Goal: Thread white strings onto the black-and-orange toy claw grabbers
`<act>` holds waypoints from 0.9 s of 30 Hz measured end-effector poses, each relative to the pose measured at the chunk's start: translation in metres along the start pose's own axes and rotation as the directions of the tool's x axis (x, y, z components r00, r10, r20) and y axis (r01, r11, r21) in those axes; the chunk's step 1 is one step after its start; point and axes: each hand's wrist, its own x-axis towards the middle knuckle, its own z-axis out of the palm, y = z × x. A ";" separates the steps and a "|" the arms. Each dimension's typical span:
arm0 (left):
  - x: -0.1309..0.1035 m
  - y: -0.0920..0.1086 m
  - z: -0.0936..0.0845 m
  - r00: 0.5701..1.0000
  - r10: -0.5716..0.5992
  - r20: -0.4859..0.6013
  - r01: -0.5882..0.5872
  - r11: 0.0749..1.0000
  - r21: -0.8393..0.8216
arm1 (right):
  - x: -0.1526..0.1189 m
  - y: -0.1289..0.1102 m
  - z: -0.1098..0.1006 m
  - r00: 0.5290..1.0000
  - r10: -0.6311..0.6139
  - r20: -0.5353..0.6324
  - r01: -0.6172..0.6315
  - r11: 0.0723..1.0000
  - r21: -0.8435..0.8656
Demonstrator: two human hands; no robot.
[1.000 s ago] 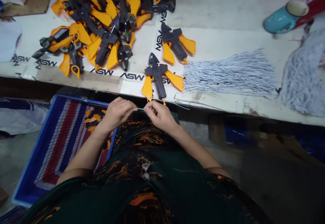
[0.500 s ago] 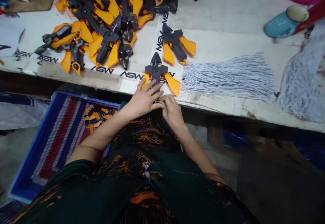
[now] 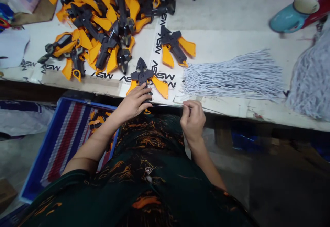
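A dark grey toy with orange wings [image 3: 142, 73] lies at the front edge of the table, pointed end away from me. My left hand [image 3: 134, 102] rests over its tail end, fingers on top and thumb at the near side, holding it down. Below the thumb, a small orange ring [image 3: 147, 112] hangs past the table edge. A thin white string [image 3: 166, 105] runs taut from the toy's tail to my right hand [image 3: 194, 122], which is closed in a pinch on it. What the left fingertips cover is hidden.
Several similar winged toys [image 3: 103, 45] are heaped at the back left; another toy [image 3: 175, 45] lies alone nearby. White strings [image 3: 232, 76] are spread right of it, beside a thicker string bundle [image 3: 309, 82]. A teal mug [image 3: 286, 19] is farther back. A blue-rimmed crate [image 3: 41, 151] stands below left.
My right hand has pulled away to the right from the toy's tail, drawing the string out straight. The left hand and toy have shifted left in view, and the orange ring now shows.
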 end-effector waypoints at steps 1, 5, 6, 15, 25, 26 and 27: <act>0.002 0.004 -0.002 1.000 -0.006 -0.013 0.006 1.000 -0.029 | -0.001 -0.006 0.003 0.998 -0.066 0.022 0.065 0.997 0.044; 0.013 0.025 -0.005 0.992 -0.113 -0.055 0.100 0.977 -0.188 | -0.008 -0.032 0.025 0.917 -0.374 0.140 0.336 0.913 0.232; 0.016 0.030 -0.004 0.989 -0.144 -0.039 0.130 0.958 -0.257 | -0.010 -0.037 0.032 0.893 -0.415 0.173 0.364 0.893 0.265; 0.037 0.033 0.010 0.985 -0.170 -0.036 0.166 0.983 -0.075 | -0.020 -0.045 0.053 0.896 -0.389 0.214 0.293 0.880 0.374; 0.052 0.024 0.022 1.000 0.022 -0.008 -0.019 0.961 0.277 | 0.009 0.000 0.034 0.975 0.141 0.175 -0.182 0.952 0.248; 0.052 0.024 0.022 0.999 0.036 -0.011 -0.031 0.958 0.285 | 0.013 0.001 0.035 0.969 0.152 0.196 -0.195 0.954 0.226; 0.052 0.024 0.022 0.999 0.048 -0.014 -0.042 0.954 0.296 | 0.017 0.002 0.036 0.964 0.151 0.217 -0.195 0.961 0.196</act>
